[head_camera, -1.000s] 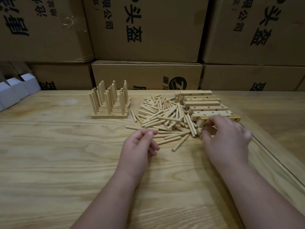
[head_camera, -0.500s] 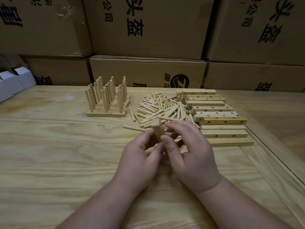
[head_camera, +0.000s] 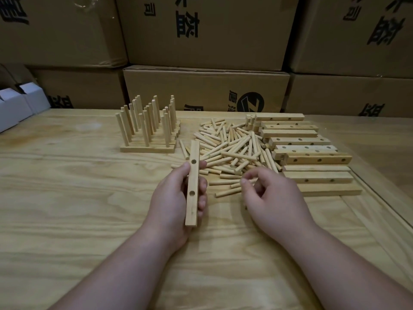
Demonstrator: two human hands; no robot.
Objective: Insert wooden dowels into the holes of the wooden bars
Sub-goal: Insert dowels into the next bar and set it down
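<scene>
The bar [head_camera: 192, 183] is gripped in the left hand [head_camera: 176, 202], holes facing up, its long axis running away from the person toward the table's [head_camera: 67, 198] far edge. The dowels [head_camera: 232, 151] lie heaped just beyond and right of it, their nearest strays touching or just under the right hand [head_camera: 270, 198], which hovers empty with fingers loosely curled. That hand is plainly nearer the heap, with the spare bars [head_camera: 310, 153] stacked toward the right edge and the finished ones [head_camera: 147, 130] standing far left of the heap.
</scene>
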